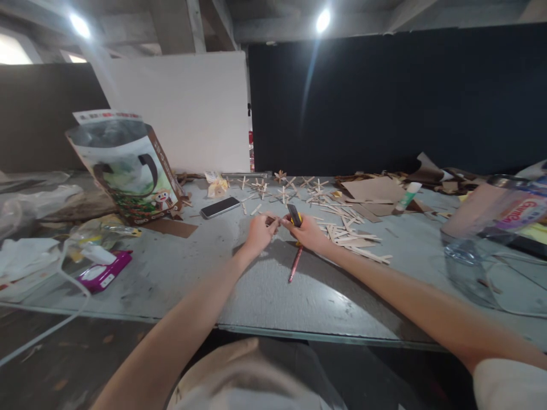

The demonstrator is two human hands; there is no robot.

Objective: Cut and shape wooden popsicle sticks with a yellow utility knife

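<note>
My left hand (pixel 259 232) is closed, its fingertips pinched on something too small to make out, close to my right fingertips. In my right hand (pixel 311 233) is a black and yellow utility knife (pixel 294 216), pointing up and away from me. Below that hand a reddish pencil (pixel 295 265) lies on the grey table (pixel 256 296). A pile of loose wooden sticks (pixel 354 242) spreads to the right of my right hand. Beyond both hands lie several crossed-stick pieces (pixel 284 195).
A phone (pixel 220 208) lies left of the sticks. Farther left stand a large printed bag (pixel 132 171) and a magenta pack (pixel 105 272). Cardboard scraps (pixel 371 189), a glue stick (pixel 409 196) and a clear plastic bottle (pixel 465 267) are on the right.
</note>
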